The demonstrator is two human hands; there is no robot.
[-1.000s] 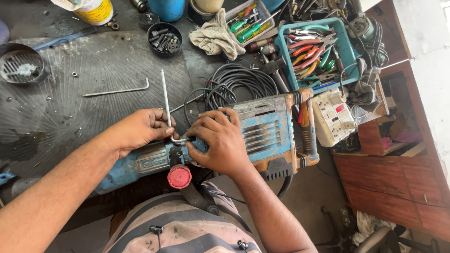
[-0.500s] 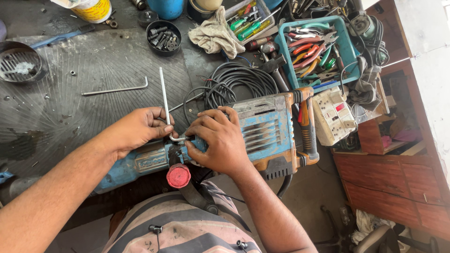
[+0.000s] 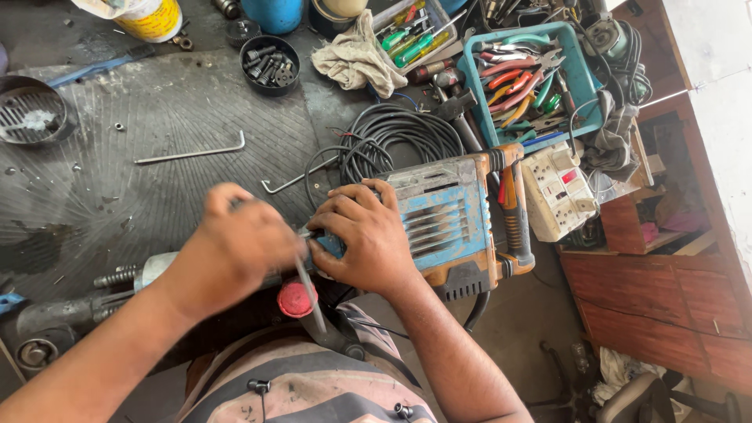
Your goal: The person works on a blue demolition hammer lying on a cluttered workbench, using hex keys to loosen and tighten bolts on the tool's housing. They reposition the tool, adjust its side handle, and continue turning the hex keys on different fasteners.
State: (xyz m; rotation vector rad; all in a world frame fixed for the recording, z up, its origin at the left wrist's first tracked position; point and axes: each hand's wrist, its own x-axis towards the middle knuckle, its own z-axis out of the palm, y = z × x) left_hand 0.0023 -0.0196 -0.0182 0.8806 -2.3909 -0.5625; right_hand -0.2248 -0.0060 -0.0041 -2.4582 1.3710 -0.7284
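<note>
Across the grimy rubber mat point(image 3: 157, 196), mid-frame, lay the blue demolition hammer point(image 3: 446, 219) — right hand point(image 3: 364, 239) pressed flat on it, left hand point(image 3: 235, 251) fisted around a hex key point(image 3: 309, 294) at its body.

You've got one labelled pkg: round yellow can with white wrap point(image 3: 149, 17), upper left of frame, cut by top edge. Pale worn label plate on blue power tool body point(image 3: 427, 184), centre. No screens/signs.

Daylight is falling evenly, seemingly from beyond the blue tool tray point(image 3: 583, 78), softening shadows, while the left hand point(image 3: 235, 251) nearer the camera is blurring slightly.
</note>
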